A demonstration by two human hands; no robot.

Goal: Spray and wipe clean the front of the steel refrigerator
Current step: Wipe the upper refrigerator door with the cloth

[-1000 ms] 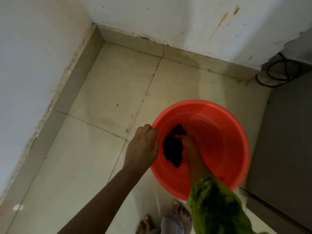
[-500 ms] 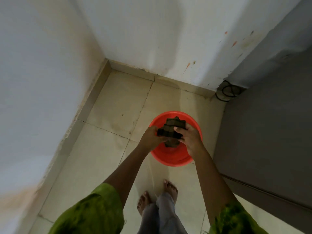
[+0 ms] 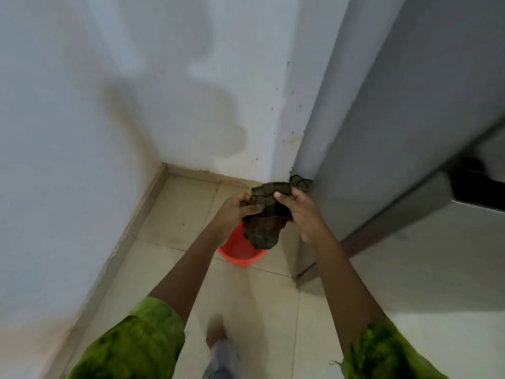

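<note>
Step in hand: by judgement, preparing the wiping cloth; no wiping of the steel has begun.
Left hand (image 3: 232,212): the fingers (image 3: 242,199) are curled and the thumb is laid across the fabric, pinching the cloth's left edge.
Right hand (image 3: 303,212): the fingers are curled behind the fabric with the thumb (image 3: 279,196) pressed on its upper edge, gripping the cloth's right side.
Cloth (image 3: 263,225): dark and checked, bunched between the two hands, its lower part hanging free. Whether it is wet cannot be told.
Basin (image 3: 240,254): red, on the floor (image 3: 185,214) below the hanging cloth, partly hidden by the cloth and the left hand.
Refrigerator (image 3: 396,132): grey steel, at the right. Its side panel faces the hands, and its front, with a dark handle recess, runs along the right edge. Neither hand touches it.
Spray: no bottle is in view.
Next move, by judgement: the cloth needs folding into a flat pad in one hand, then a turn to the right to meet the front face. A sprayer would have to be found first.
Risk, by judgement: a loose, hanging cloth may drip on the tiles.
</note>
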